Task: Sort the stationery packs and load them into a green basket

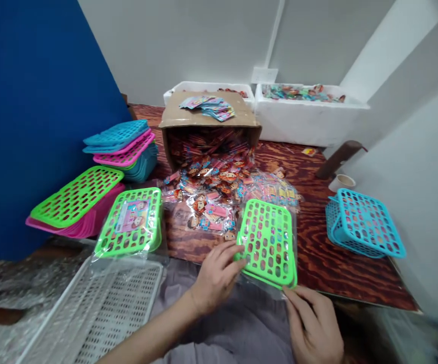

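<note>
My left hand (pixel 216 277) grips the left edge of a green lidded plastic basket (pixel 269 241) that sits inside a clear plastic bag at the table's near edge. My right hand (pixel 312 323) pinches the bag at the basket's near right corner. Just beyond the basket lies a heap of small cartoon sticker packets (pixel 219 194), spilling from a tipped cardboard box (pixel 208 126). Another green basket in a clear bag (pixel 131 221), with a card inside, lies to the left.
Stacks of green, pink and blue lids (pixel 75 198) and baskets (pixel 125 147) stand at the left. A blue lidded basket (pixel 365 222) is at the right. Two white foam boxes (pixel 310 119) line the back wall. A white crate (pixel 93 308) sits near left.
</note>
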A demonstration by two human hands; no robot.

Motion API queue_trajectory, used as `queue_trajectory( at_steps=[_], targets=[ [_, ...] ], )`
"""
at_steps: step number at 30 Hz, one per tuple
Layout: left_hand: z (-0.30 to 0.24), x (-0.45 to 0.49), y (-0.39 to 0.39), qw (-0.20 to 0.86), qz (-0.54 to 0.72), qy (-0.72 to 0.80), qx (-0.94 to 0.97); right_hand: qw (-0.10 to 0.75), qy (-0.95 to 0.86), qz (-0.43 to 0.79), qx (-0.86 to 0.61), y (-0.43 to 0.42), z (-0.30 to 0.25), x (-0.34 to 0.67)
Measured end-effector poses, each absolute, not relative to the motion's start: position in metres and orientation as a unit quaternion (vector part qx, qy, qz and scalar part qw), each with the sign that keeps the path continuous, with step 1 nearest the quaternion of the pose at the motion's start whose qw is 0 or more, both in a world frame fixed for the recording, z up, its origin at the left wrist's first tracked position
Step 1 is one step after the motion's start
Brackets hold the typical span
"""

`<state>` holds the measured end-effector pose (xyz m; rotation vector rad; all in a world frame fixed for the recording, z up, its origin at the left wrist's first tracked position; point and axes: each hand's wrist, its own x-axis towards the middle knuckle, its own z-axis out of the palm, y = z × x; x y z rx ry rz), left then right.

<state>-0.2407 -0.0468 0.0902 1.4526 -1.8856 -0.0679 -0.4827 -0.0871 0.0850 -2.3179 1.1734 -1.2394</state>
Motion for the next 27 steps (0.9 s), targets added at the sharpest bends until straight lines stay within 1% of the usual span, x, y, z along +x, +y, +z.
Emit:
queue_trajectory(
  at_steps=[2, 4, 7, 9, 10, 11, 13, 16, 18, 19, 20, 22, 25, 27],
  targets=[
    [0.085, -0.24, -0.041, 0.365, -0.006, -0.741, 0.564, 0.121, 0.389, -0.415, -0.813, -0.08, 0.084, -0.485],
    [0.078, -0.238, -0.031, 0.347, -0.012, -0.753, 0.558, 0.126, 0.389, -0.409, -0.816, -0.072, 0.08, -0.49],
    [0.07, -0.233, -0.01, 0.314, -0.054, -0.767, 0.556, 0.188, 0.387, -0.396, -0.811, -0.066, 0.075, -0.501],
    [0.071, -0.228, -0.001, 0.306, -0.106, -0.765, 0.557, 0.258, 0.432, -0.402, -0.765, -0.072, 0.074, -0.509],
    [0.073, -0.226, -0.001, 0.317, -0.14, -0.75, 0.563, 0.303, 0.475, -0.407, -0.719, -0.079, 0.074, -0.511],
    [0.076, -0.225, -0.005, 0.341, -0.18, -0.72, 0.577, 0.353, 0.521, -0.412, -0.659, -0.089, 0.076, -0.51],
    [0.081, -0.226, -0.025, 0.426, -0.269, -0.606, 0.616, 0.469, 0.573, -0.415, -0.529, -0.111, 0.081, -0.499],
    [0.086, -0.236, -0.072, 0.538, -0.399, -0.41, 0.619, 0.648, 0.53, -0.411, -0.361, -0.141, 0.088, -0.466],
    [0.089, -0.248, -0.097, 0.57, -0.485, -0.332, 0.574, 0.729, 0.496, -0.39, -0.265, -0.149, 0.09, -0.446],
    [0.091, -0.254, -0.105, 0.576, -0.525, -0.305, 0.548, 0.753, 0.488, -0.376, -0.229, -0.149, 0.089, -0.439],
    [0.094, -0.26, -0.109, 0.577, -0.558, -0.285, 0.524, 0.766, 0.487, -0.367, -0.206, -0.148, 0.088, -0.434],
    [0.099, -0.267, -0.105, 0.573, -0.599, -0.272, 0.488, 0.76, 0.497, -0.364, -0.207, -0.141, 0.083, -0.433],
    [0.101, -0.265, -0.087, 0.593, -0.603, -0.265, 0.463, 0.726, 0.52, -0.364, -0.266, -0.132, 0.073, -0.441],
    [0.096, -0.257, -0.074, 0.607, -0.587, -0.25, 0.474, 0.717, 0.517, -0.362, -0.295, -0.129, 0.065, -0.443]
  ],
)
